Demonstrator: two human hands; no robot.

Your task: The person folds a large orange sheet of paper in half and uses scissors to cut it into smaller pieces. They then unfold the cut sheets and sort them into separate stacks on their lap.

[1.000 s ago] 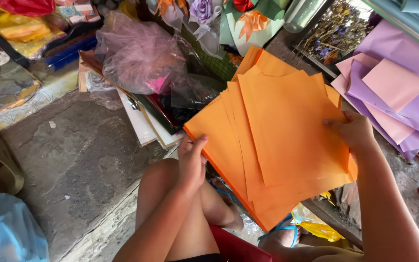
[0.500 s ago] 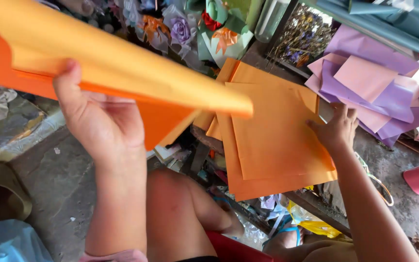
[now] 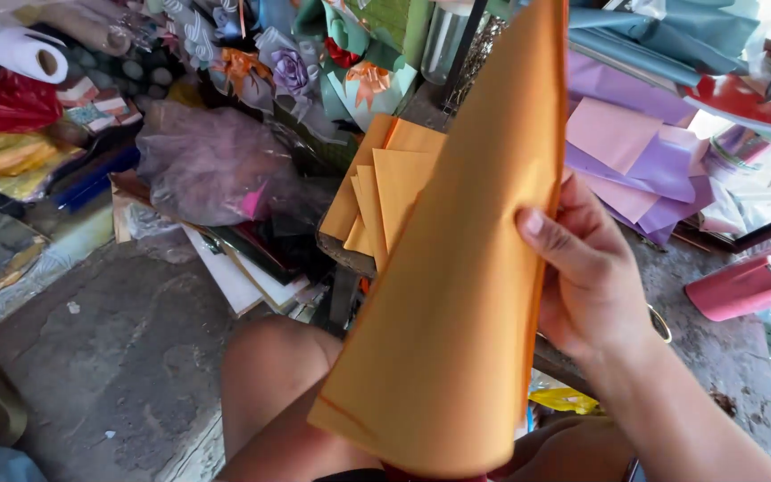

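- Right hand [image 3: 595, 277]: closed on the right edge of an orange paper sheet [image 3: 457, 295], thumb lying across the near face and the fingers curled behind it.
- Left hand: outside the view.
- Orange paper sheet: held up on edge, bowed into a loose cone shape, narrow at the top of the view and wide at the bottom, where its lower corner hangs over the person's bare knee [image 3: 274, 375].
- Orange paper stack [image 3: 385, 196]: several more sheets of the same colour, fanned unevenly, lying flat behind the held sheet on the edge of the bench [image 3: 716, 348]; the held sheet hides their right part.
- Purple and pink paper sheets [image 3: 635, 165]: overlapped on the bench to the right of the hand, well apart from the orange stack.
- Pink box [image 3: 747, 286]: lies on the bench at the far right, near the forearm.
- Clear plastic bag [image 3: 211, 165]: bulging, with a pink scrap inside, left of the orange stack.
- Paper flowers and ribbon bows [image 3: 292, 67]: crowded along the back, above the bag.
- White paper roll [image 3: 29, 54]: upper left corner.
- Concrete floor [image 3: 109, 348]: grey, lower left, beside the knee.
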